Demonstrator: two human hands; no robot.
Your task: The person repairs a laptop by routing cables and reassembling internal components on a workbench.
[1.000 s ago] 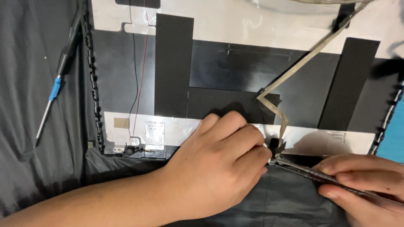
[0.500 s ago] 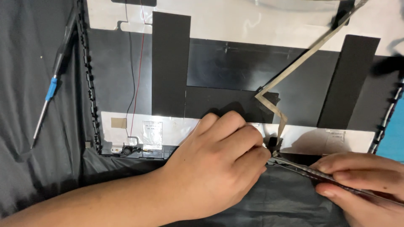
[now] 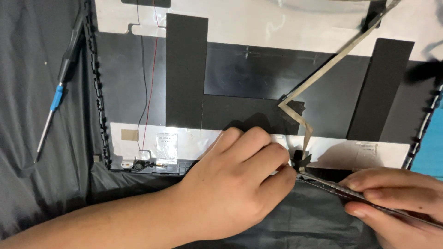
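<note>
Over at nine o'clock one blue-banded screwdriver [image 3: 54, 103] is lying on the black cloth [image 3: 27, 184]. Two thin wires [image 3: 148, 83] (one black, one red) are running down the open laptop lid [image 3: 258, 27]. The left hand [image 3: 235, 184] is curling at six o'clock, its fingertips pressing where one flat cable [image 3: 323, 69] is ending; whether they are gripping anything, I cannot tell. The right hand [image 3: 397, 198] is pinching one metal strip [image 3: 332, 187] at four o'clock. Since a second ago almost nothing is shifting, so both hands are still working that same lower-edge joint.
</note>
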